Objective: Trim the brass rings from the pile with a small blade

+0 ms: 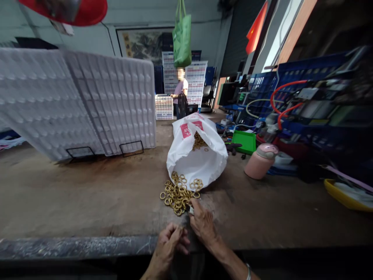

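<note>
A heap of brass-coloured rings (177,196) lies on the worktable in front of a white plastic sack (189,165), whose torn mouth faces me. More rings show inside the sack. My right hand (204,224) is at the heap's near right edge, closed on a small black-and-white object (191,210) whose kind I cannot make out. Nearer the table's front edge, my left hand (171,242) has its fingers curled in, thumb against forefinger. What they pinch, if anything, is too small to tell.
White ribbed plastic trays (116,105) stand upright on wire holders at left. To the right are a pink bottle (261,161), a green tray (244,142), a yellow dish (346,196) and equipment with orange hoses. A person (181,91) stands beyond the table near stacked crates.
</note>
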